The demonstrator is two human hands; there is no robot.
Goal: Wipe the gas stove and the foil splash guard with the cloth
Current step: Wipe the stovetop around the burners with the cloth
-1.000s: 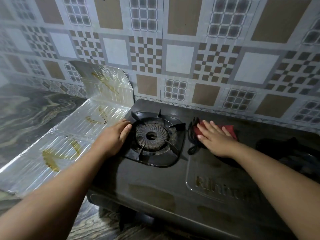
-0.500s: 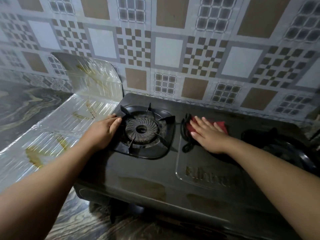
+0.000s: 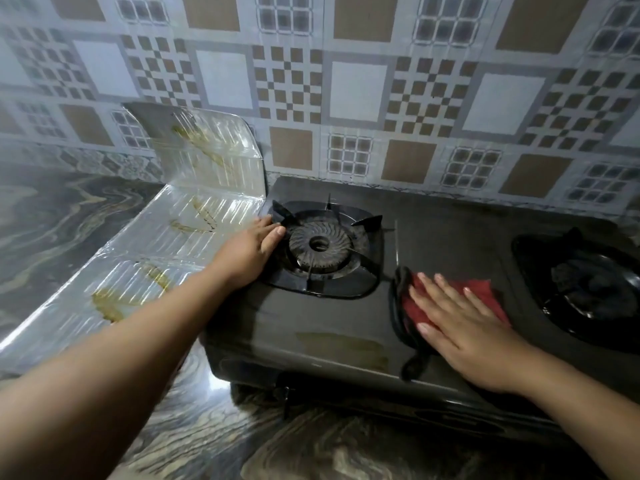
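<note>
From the head camera, the left hand (image 3: 247, 252) rests on the left edge of the gas stove (image 3: 311, 327), palm down with the fingers loosely curved and close together, their tips touching the rim of the left burner (image 3: 318, 242) and its black pan support. It grips nothing; it only braces against the stove top.

The right hand (image 3: 464, 327) lies flat and fully spread, fingers extended and slightly apart, pressing the cloth (image 3: 481, 292) down onto the stove's centre panel between the two burners. The hand lies on the cloth rather than closing around it. The cloth is red with a dark edge that bunches and trails off to the left and front of the hand, and part of it shows beyond the fingertips.

The stove is dark and glossy and sits on a marbled bench (image 3: 62, 220) against a patterned tiled wall (image 3: 346, 81). A dull yellowish smear shows on its front surface, below the left burner. The right burner (image 3: 588, 282) is dark and partly cut off at the frame's edge.

The foil splash guard (image 3: 166, 244) stands just beside the stove's left side, one panel folded up against the wall and the rest leaning outward over the bench. Its ribbed silver surface carries several brownish-yellow grease streaks.
</note>
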